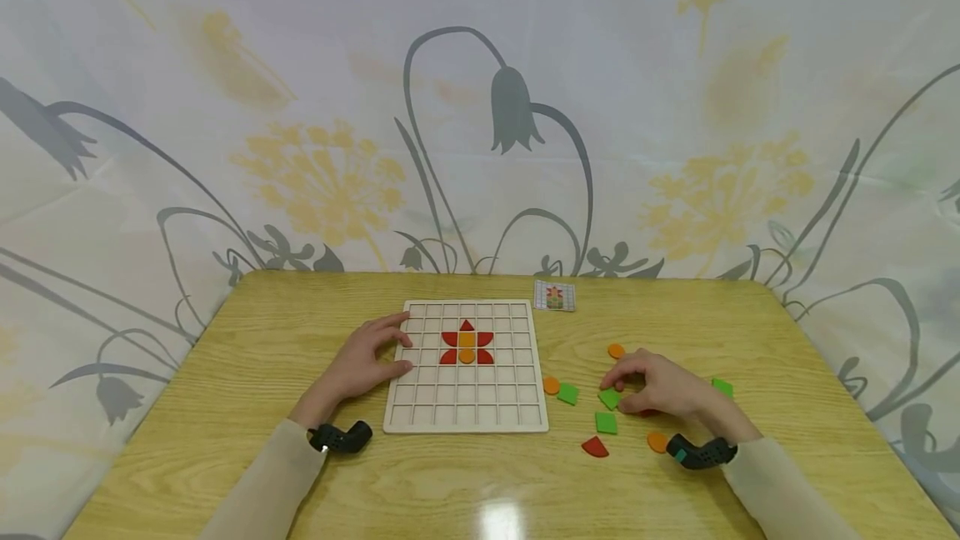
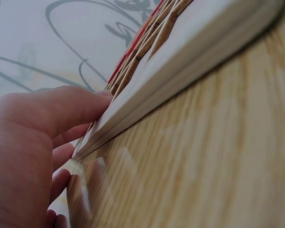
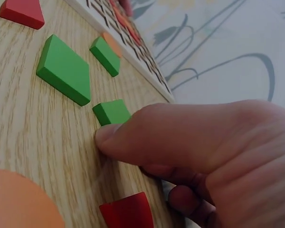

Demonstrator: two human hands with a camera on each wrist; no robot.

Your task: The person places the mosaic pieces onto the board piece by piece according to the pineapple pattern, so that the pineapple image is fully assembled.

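A white grid board (image 1: 467,398) lies on the table, with red and orange pieces set in its cells. My left hand (image 1: 367,359) rests at the board's left edge, fingers spread. In the left wrist view the thumb (image 2: 80,107) touches the board's rim (image 2: 180,66). To the board's right, my right hand (image 1: 660,383) has thumb and fingers curled at a green square tile (image 1: 609,398). The right wrist view shows the thumb (image 3: 133,135) against this green tile (image 3: 113,111); the other fingertips' contact is hidden. A red piece (image 3: 129,211) lies beneath the hand.
Around the right hand lie green squares (image 1: 606,423), orange discs (image 1: 551,386) and a red quarter-circle piece (image 1: 596,447). Another green tile (image 1: 722,388) lies beyond the right wrist. A small pattern card (image 1: 554,296) sits behind the board's right corner. A flowered curtain (image 1: 480,148) hangs behind the table.
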